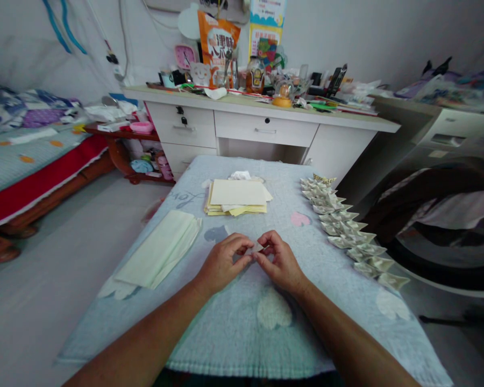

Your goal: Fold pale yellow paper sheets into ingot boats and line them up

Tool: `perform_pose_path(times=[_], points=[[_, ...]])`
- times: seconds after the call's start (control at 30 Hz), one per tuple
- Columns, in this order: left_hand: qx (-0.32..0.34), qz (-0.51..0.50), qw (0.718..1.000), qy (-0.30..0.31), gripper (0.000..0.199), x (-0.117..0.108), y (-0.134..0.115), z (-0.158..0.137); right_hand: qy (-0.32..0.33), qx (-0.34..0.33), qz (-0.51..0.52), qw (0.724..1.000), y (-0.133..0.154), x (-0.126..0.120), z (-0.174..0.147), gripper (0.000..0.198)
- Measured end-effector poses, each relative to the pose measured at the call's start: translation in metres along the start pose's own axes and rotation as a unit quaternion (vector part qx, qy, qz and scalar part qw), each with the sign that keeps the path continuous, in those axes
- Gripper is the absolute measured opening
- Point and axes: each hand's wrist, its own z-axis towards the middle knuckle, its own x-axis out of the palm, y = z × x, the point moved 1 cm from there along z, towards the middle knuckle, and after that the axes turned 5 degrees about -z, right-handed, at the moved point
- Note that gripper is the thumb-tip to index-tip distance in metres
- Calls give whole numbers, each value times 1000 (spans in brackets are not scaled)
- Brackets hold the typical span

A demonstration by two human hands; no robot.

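Above the middle of the cloth-covered table [242, 328], a small piece of folded paper [257, 248] is pinched between my two hands. My left hand [226, 258] grips its left side with thumb and fingers. On the other side my right hand [279, 259] holds it between thumb and curled fingers. Much of the paper is hidden by the fingertips. Beyond the hands lies a stack of cream and yellow paper sheets [239, 193]. Left of my left hand rests a pile of long pale green paper [159, 250]. Rows of folded paper boats [347, 228] stand along the right edge.
A white desk [266, 115] crowded with jars and small items stands behind the table. To the right is a washing machine [447, 140] with dark cloth at its door. A bed [36, 161] and a low wooden stand [121, 134] are at the left.
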Motion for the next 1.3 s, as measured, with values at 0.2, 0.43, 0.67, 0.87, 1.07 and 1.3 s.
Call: perform_pose_path(times=[0.2,0.43,0.67,0.87,1.07,1.3], points=[[-36,-68,997,6,18,1,4,-1,-1,4,-7,1000,2,0,-1,17],[-60,-103,993,-5,18,2,7,-1,-3,-8,-24,1000,4,0,-1,18],[-80,-123,989,-3,19,2,7,-1,-2,-34,-50,998,6,-1,-2,19],[-124,-163,979,-6,22,6,12,-3,-12,-100,-138,985,11,-1,-2,22],[-178,-271,946,-2,19,5,10,0,-13,-133,-185,974,8,2,-2,33],[-172,-372,912,4,23,0,10,-1,0,-151,-210,966,7,0,-3,37]])
